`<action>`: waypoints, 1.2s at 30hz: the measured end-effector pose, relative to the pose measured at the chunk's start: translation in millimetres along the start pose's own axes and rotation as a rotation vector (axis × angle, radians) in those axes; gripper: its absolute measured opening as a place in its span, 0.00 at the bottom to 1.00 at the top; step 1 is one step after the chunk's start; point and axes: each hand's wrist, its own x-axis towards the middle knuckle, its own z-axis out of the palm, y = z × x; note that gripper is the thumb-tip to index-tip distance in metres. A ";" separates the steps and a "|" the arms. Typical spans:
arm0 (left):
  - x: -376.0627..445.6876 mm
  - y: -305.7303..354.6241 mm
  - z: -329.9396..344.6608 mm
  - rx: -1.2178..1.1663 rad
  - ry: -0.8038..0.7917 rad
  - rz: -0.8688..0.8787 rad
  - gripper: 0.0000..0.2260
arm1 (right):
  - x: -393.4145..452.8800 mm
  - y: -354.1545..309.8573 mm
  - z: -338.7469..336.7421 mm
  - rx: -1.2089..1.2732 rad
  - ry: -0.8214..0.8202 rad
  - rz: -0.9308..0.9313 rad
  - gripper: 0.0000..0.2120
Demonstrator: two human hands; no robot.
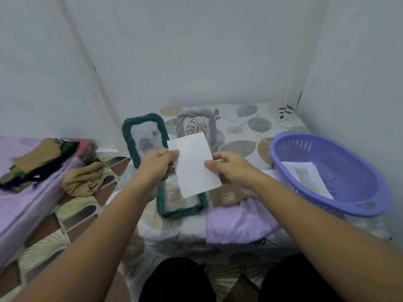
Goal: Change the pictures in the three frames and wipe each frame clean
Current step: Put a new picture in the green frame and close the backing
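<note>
Seen from the head camera, looking down at a low table under a leaf-print cloth [250, 127], both bare hands held one white sheet [193, 164] up over the table; the left hand [158, 164] pinched its left edge between thumb and curled fingers, and the right hand [229, 168] pinched its right edge the same way; the sheet's blank side faced the camera. Beneath it lay a green-edged frame [141, 136] showing a rose picture, and just beyond, a grey frame [196, 125] with a leaf drawing; a brown cardboard backing [226, 196] rested on a lilac cloth [235, 225] near the right wrist; a purple basket [327, 171] to the right held more white sheets; the third frame could not be made out. The step seemed to be readying a picture for a frame; it would go best held by its edges, turned image-side to the glass, squared to the opening, then covered with the backing.
</note>
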 end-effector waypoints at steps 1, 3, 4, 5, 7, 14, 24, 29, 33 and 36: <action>-0.4 -4.8 -7.1 -0.026 0.018 -0.014 0.14 | 5.5 3.7 6.9 -0.015 -0.034 -0.005 0.05; -2.9 -16.9 -18.0 -0.033 0.053 -0.035 0.10 | 14.4 9.8 22.7 -0.045 -0.016 -0.023 0.03; -4.6 -23.9 -21.9 -0.019 0.058 -0.039 0.09 | 17.8 11.9 30.3 -0.030 0.023 -0.023 0.03; -5.0 -32.1 -25.0 -0.002 0.060 -0.040 0.09 | 21.3 14.7 37.0 -0.010 0.057 -0.021 0.04; -8.2 -45.2 -27.5 0.051 0.081 -0.038 0.05 | 21.7 17.5 46.9 -0.079 0.084 -0.012 0.07; 3.1 -78.8 -31.9 0.327 0.160 0.001 0.06 | 28.1 25.4 49.4 -0.658 0.070 -0.037 0.08; 16.8 -95.0 -30.3 0.512 0.180 0.060 0.08 | 32.7 30.3 51.5 -0.768 0.093 -0.017 0.12; 15.6 -98.9 -30.3 0.564 0.173 0.085 0.09 | 30.5 30.2 50.4 -0.797 0.080 -0.026 0.12; 11.9 -102.1 -30.4 0.547 0.173 0.134 0.10 | 32.6 34.6 51.6 -0.753 0.073 -0.025 0.13; 9.1 -106.4 -31.6 0.520 0.187 0.155 0.13 | 38.4 42.5 53.8 -0.743 0.087 -0.034 0.16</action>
